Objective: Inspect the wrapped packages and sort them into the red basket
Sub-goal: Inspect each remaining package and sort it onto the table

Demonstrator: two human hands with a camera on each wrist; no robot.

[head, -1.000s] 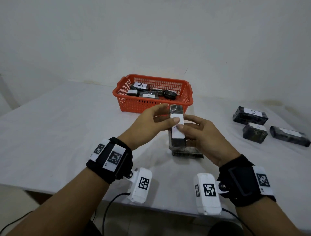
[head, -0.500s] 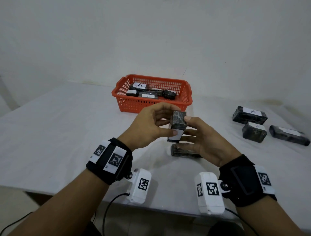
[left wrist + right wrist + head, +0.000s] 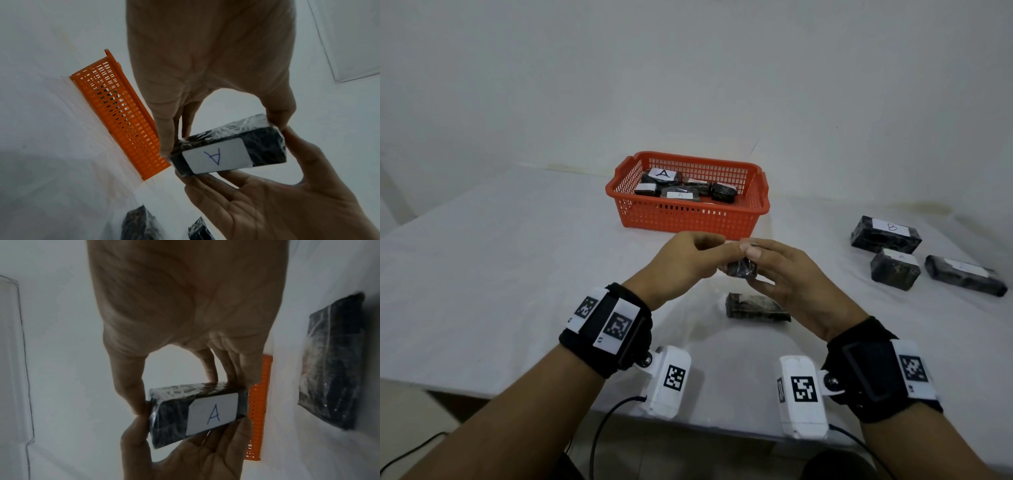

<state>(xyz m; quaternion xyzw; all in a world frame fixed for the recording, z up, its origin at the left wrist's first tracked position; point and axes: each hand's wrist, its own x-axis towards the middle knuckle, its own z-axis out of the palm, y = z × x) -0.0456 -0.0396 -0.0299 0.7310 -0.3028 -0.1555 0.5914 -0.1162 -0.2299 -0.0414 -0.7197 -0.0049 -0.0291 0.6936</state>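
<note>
Item in hand: small black film-wrapped block package with white paper label marked "A", pinched at its ends between left hand and right hand, both clamped on it, label turned down toward the wrists. Step, as judged: inspection. Next move likely calls for a carry forward and a release over the basket rim.

Just below the hands: one dark wrapped package on the white table, label unseen.

Beyond the fingertips: red slatted plastic basket, holding several black wrapped packages, two showing "A".

Far right of the right hand: three black labelled packages, one marked "B".
</note>
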